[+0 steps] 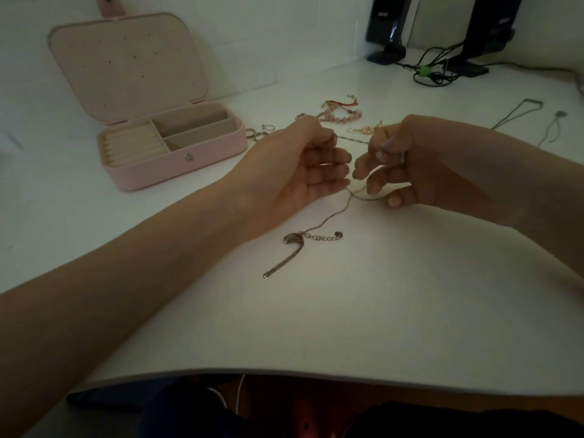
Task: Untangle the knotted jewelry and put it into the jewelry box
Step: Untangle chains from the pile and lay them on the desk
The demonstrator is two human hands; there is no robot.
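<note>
A thin silver chain necklace (328, 221) is stretched between my two hands above the white table. My left hand (303, 162) pinches one part of the chain near its thumb, and my right hand (401, 162) pinches another part a short way to the right. Below the hands the strands cross and trail down to a round pendant (292, 238), an extender chain and a flat end lying on the table. The pink jewelry box (177, 159) stands open at the back left, its lid upright and its compartments bare.
Behind my hands lie several rings (257, 132), a pink bead bracelet (341, 113) and earrings (363, 129). Two more chains (518, 113) lie at the far right. Black speakers and cables (433, 67) stand at the back right. The table's front edge (284, 373) curves near me.
</note>
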